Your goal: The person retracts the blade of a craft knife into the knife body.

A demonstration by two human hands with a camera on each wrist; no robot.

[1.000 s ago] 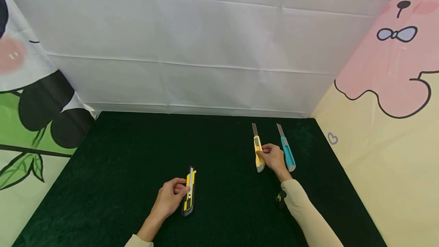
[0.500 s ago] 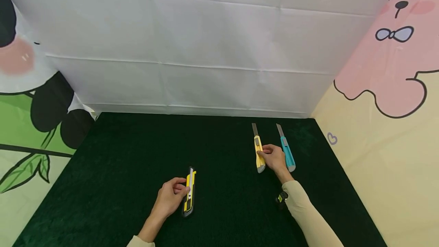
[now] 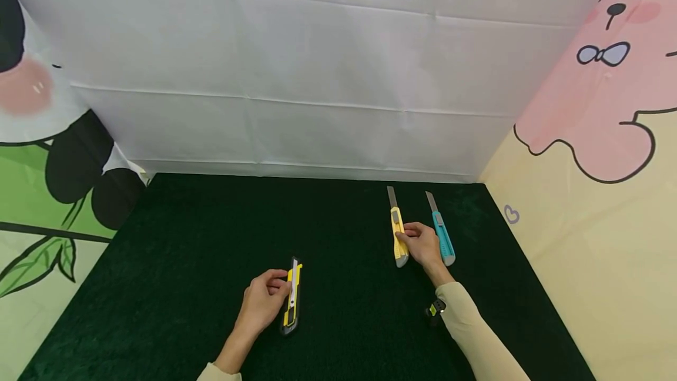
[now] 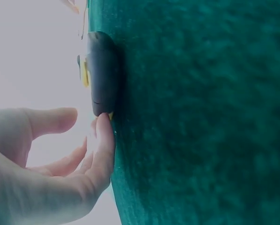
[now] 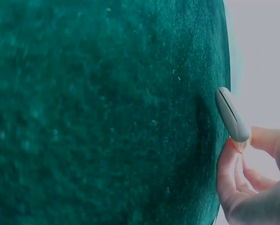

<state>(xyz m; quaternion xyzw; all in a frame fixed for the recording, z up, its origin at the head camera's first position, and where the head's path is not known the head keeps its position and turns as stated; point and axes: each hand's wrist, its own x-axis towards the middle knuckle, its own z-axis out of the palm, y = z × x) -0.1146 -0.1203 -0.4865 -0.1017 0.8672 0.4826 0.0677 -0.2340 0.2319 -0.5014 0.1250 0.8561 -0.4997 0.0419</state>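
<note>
A black-and-yellow box cutter [image 3: 290, 313] lies on the dark green cloth, left of centre in the head view. My left hand [image 3: 260, 303] is at its left side; in the left wrist view the fingertips [image 4: 104, 129] touch the cutter's edge while the thumb [image 4: 60, 119] stands apart from it. Farther right, my right hand [image 3: 425, 246] pinches a pale yellow box cutter [image 3: 397, 225] between thumb and fingers, its blade extended toward the back. The right wrist view shows its grey end [image 5: 232, 115] tilted and slightly off the cloth.
A teal box cutter [image 3: 443, 234] with its blade out lies just right of my right hand. Green cloth [image 3: 185, 251] covers the table. A white sheet [image 3: 317, 75] hangs behind, with printed cartoon panels at left and right.
The yellow box cutter has shifted slightly toward the back in my right hand. My left thumb has come away a little from the black-and-yellow cutter, which stays in place.
</note>
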